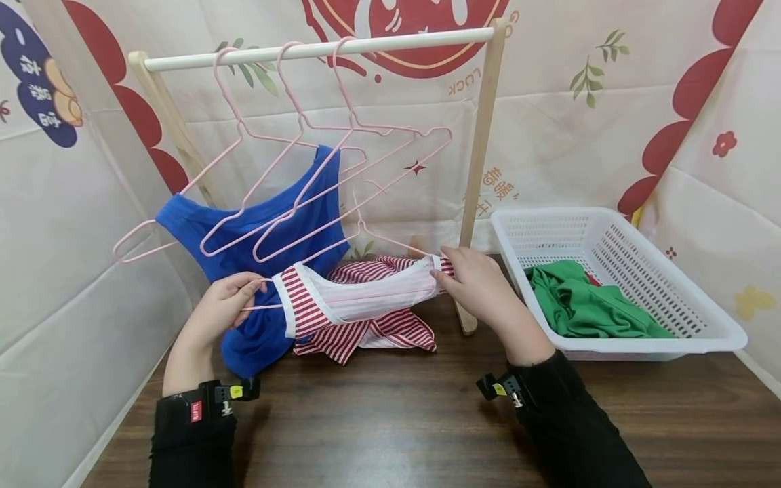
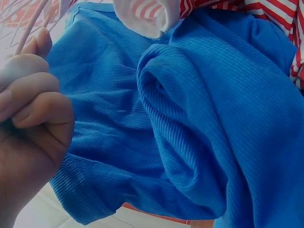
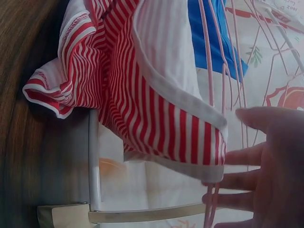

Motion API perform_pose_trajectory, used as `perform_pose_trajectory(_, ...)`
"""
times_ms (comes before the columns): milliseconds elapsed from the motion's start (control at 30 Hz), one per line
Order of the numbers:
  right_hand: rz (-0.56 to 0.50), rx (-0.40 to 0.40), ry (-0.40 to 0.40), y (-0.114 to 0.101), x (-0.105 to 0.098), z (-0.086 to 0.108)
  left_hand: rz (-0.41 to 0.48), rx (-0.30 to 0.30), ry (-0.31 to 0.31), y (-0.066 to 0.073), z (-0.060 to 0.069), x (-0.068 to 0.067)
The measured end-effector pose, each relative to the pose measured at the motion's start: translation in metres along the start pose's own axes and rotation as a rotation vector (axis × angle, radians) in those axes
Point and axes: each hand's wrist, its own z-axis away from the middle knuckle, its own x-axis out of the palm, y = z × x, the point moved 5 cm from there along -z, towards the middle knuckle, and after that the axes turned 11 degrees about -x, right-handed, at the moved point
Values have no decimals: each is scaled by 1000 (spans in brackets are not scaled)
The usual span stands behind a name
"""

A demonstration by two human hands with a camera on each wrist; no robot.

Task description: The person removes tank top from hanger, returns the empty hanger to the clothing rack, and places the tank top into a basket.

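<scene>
So the left hand (image 1: 222,301)'s grip is pinching the hanger (image 1: 265,307), and the striped shirt (image 1: 308,298) sits on it just right of that grip. Right hand (image 1: 478,281) touches the shirt's right shoulder, can't tell if it's pinching. Blue top (image 1: 244,342)'s behind.

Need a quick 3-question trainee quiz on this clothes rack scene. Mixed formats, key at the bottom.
1. True or false: the left hand holds one end of a pink hanger that sticks out of the striped garment.
2. How many hangers hang from the white rail?
3. Which of these lies in the white basket?
A) the blue garment
B) the green garment
C) the striped garment

Key: 1. True. 2. Three. 3. B.
</scene>
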Motion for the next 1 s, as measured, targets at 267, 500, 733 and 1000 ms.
perform_pose_trajectory(267,-42,81,-131,2,2,5,-53,-72,-38,-3,-1,3)
perform_pose_trajectory(500,-25,64,-294,1,6,9,-81,-61,-149,-2,0,10)
perform_pose_trajectory(733,-2,55,-341,0,0,14,-71,-96,-236,5,2,17)
perform_pose_trajectory(1000,-4,83,-354,-4,-11,17,-202,-80,-205,24,6,24)
